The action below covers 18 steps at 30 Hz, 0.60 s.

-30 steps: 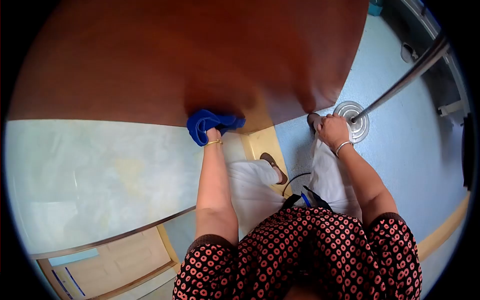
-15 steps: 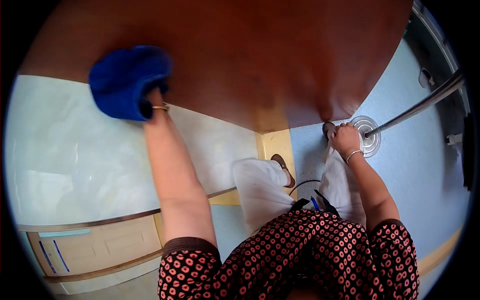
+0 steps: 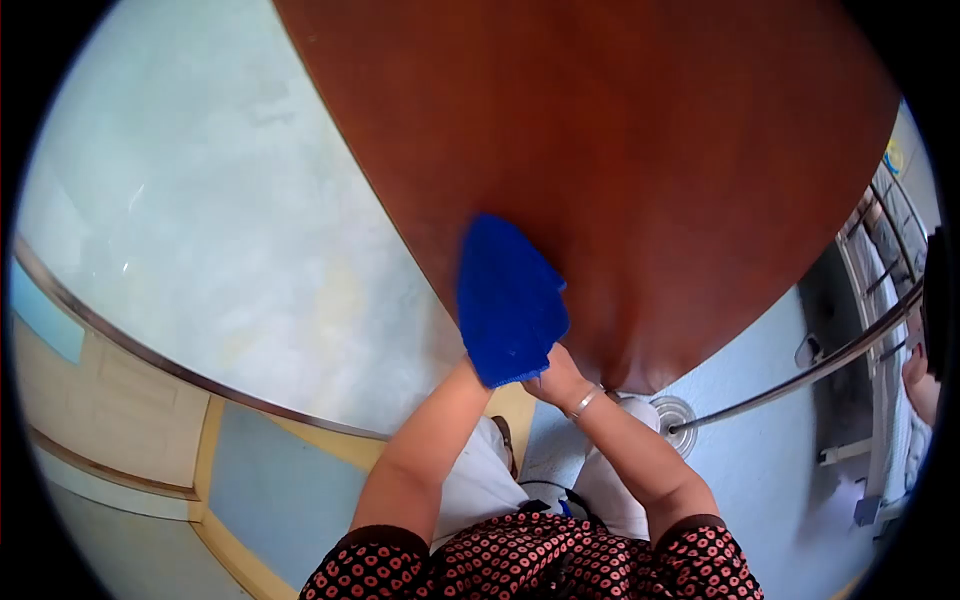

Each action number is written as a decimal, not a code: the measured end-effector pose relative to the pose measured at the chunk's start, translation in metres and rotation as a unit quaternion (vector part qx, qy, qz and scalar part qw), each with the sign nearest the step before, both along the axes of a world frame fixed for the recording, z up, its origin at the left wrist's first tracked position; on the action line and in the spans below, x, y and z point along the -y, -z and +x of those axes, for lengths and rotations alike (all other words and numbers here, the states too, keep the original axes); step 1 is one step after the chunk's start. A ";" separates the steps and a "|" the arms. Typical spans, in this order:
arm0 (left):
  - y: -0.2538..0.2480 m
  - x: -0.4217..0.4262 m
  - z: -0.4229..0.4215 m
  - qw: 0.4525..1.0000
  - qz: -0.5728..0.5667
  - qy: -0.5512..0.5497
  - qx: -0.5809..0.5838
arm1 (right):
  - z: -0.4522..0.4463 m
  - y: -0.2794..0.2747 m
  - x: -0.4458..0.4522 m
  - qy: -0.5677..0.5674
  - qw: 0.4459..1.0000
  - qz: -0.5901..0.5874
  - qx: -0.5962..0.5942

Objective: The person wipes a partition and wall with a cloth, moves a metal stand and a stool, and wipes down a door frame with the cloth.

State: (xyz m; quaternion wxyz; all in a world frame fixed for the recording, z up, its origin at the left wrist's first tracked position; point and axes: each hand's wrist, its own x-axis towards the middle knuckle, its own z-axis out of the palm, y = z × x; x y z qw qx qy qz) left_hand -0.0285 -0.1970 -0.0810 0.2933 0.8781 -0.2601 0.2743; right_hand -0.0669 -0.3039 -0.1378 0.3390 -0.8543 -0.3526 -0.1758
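A blue cloth [image 3: 510, 300] lies over my left hand [image 3: 472, 376], hiding its fingers; only the wrist end shows at the cloth's lower edge. The cloth moves along with this hand, held in it. My right hand [image 3: 556, 378] is closed at the cloth's lower right edge, with its fingertips partly tucked behind the fabric. Both hands are close together, over the near left edge of a reddish-brown tabletop or board [image 3: 640, 150].
Left of the brown surface is a pale glossy marbled surface [image 3: 220, 220] with a dark metal edge. A curved metal pole [image 3: 800, 385] rises from a round base [image 3: 675, 425] on the blue floor. A bed frame [image 3: 890, 440] and part of another person [image 3: 921, 385] are at far right.
My left hand has come in from the far left to the middle with the blue cloth. My right hand has left my knee and met the cloth. The view has turned.
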 end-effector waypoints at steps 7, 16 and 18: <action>0.021 -0.033 -0.003 0.990 -0.050 0.046 -0.125 | 0.052 -0.071 -0.036 0.092 0.975 0.028 0.198; 0.072 -0.072 -0.085 0.982 0.001 0.068 -0.174 | 0.097 -0.114 -0.065 0.023 0.984 0.110 0.136; 0.091 -0.096 -0.107 0.993 0.071 0.062 -0.068 | 0.106 -0.165 -0.075 -0.014 0.965 0.103 0.243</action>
